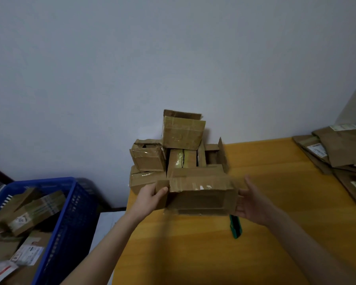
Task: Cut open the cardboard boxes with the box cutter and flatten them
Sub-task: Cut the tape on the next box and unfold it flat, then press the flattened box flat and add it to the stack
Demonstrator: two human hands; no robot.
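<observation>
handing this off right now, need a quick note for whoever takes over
Left hand grips the left end flap of the opened box, held above the table. Right hand lies spread against its right end.
Box cutter lies on the table below the right hand, in neither hand.
Done: flattened cardboard is stacked at the table's right side.
Left: flatten the held box, then work through the pile of boxes against the wall. The blue crate at left holds more cardboard.
</observation>
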